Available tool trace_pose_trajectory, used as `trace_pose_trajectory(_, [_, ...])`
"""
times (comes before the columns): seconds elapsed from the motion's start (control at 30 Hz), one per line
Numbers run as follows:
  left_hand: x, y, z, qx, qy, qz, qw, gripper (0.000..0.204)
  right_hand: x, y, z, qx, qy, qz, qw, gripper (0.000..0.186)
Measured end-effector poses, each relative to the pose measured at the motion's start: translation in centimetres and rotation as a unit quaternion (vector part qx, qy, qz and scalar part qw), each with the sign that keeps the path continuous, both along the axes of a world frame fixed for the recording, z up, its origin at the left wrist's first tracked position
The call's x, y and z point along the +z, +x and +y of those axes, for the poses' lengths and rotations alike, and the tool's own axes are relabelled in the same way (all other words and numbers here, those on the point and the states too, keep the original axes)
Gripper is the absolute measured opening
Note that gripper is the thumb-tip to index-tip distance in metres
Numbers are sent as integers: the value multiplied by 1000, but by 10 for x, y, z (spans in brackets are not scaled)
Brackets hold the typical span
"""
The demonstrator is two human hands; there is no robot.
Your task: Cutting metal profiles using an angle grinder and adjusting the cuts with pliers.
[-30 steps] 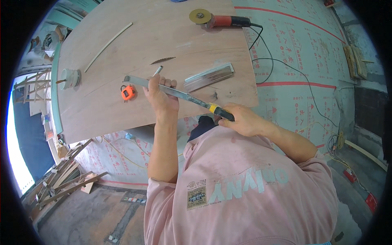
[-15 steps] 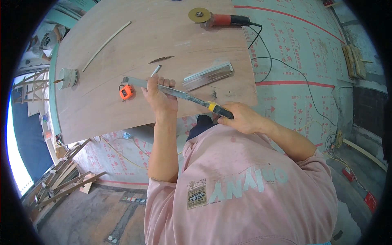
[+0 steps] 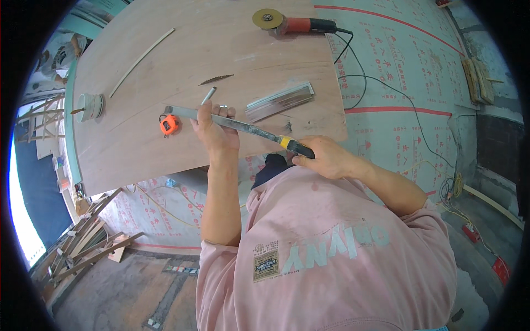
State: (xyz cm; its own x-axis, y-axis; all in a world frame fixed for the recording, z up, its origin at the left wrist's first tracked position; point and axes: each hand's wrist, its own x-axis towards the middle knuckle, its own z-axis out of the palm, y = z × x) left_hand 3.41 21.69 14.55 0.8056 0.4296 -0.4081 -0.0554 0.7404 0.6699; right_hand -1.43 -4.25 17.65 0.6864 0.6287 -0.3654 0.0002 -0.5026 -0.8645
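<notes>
My right hand (image 3: 326, 157) is clenching the handsaw (image 3: 237, 126) by its black handle. My left hand (image 3: 214, 129) is gripping its blade over the plywood board (image 3: 138, 143), beside the orange tape measure (image 3: 169, 124).

Small rectangular label patch (image 3: 266, 263) sitting on front of pink shirt (image 3: 331, 259), near its left side: dark ground, pale border, small pale print. Beside it, row of large pale grey letters (image 3: 337, 251) running across shirt chest toward right side, appearing upside down in view. Pale floor sheeting (image 3: 408, 71) lying beyond right edge of plywood board (image 3: 210, 60), carrying repeated red printed marks and long red lines. No packages or screens showing.
</notes>
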Motion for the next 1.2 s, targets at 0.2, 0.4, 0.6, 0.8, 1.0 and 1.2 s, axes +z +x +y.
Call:
trace_pose_trajectory(0.2, [1,0,0,7,-6,6,1000,33,-2,1,0,6,-6,-17,1000,29])
trace_pose_trajectory(0.4, [2,0,-2,11,5,-4,1000,32,5,5,5,-14,-70,-43,997,29])
trace_pose_trajectory(0.6, [8,-6,-27,-1,388,-163,907,33,1,34,-1,13,-163,-9,987,30])
trace_pose_trajectory(0.8, [-3,-17,-52,-78,495,-103,859,46,-9,41,-5,33,-214,-72,974,30])
trace_pose_trajectory(1.0, [12,-7,10,-5,252,-74,965,55,-6,32,-23,-3,-85,97,992,32])
trace_pose_trajectory(1.2, [23,-12,19,-40,-15,-82,996,45,3,34,-34,-19,101,415,904,34])
